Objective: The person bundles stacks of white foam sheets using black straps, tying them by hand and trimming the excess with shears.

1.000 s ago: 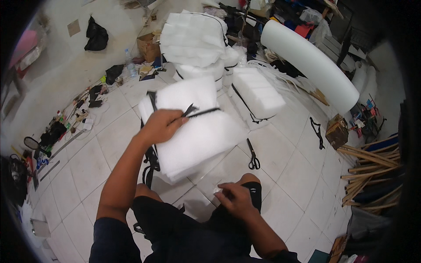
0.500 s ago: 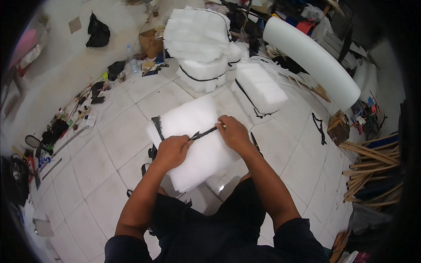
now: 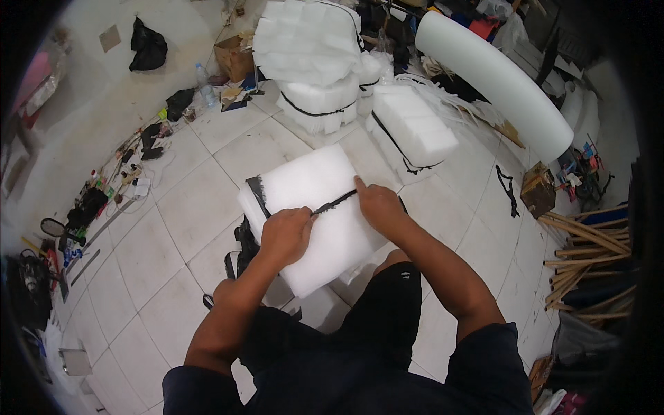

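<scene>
On the white tile floor [image 3: 173,207] by the person's knees lies a white foam stack [image 3: 311,214] that looks light and squishy, best held by its black strap [image 3: 334,203], which the left hand [image 3: 285,235] and right hand [image 3: 377,204] pinch between them.

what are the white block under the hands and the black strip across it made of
White block: looks like soft foam sheets, matte, slightly translucent white with a fuzzy surface. Black strip, held between the left hand and right hand: probably flat plastic or woven strapping, thin and dull; too small to tell which.
</scene>
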Motion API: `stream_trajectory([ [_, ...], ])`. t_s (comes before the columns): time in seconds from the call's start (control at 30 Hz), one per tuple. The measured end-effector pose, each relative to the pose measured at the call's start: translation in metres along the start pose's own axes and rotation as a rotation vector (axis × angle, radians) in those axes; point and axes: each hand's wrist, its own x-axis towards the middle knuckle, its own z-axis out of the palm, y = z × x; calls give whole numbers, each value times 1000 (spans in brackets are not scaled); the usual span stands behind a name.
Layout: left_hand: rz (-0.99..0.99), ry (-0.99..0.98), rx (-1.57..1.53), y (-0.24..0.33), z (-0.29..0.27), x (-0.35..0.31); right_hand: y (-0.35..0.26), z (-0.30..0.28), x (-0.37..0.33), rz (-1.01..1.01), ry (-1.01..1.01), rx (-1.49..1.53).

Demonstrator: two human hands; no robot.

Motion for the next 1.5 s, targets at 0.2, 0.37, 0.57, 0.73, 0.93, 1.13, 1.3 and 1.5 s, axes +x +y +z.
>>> stream_trajectory([
  [0.2,-49,22,2,-6,1,-5,26,13,3,120,-20,452],
  [0.37,-50,67,33,-11,-1,-5,-21,-28,-8,-42,577,305],
  [0.57,-23,74,-10,-16,-1,-8,-74,-30,3,-422,180,618],
  [0.73,5,93,-30,-14,-7,-19,-79,-25,9,-423,151,743],
  [0.93,-83,255,-100,4,4,-33,-85,-42,15,-242,-127,497],
  [1.13,-109,189,-254,4,1,-31,-89,-30,-10,-153,121,679],
  [1.3,-491,-467,-583,-17,-51,1,-104,-25,-48,-203,311,749],
  [1.5,-472,-568,-870,-37,-42,5,-124,-16,-45,-66,413,688],
])
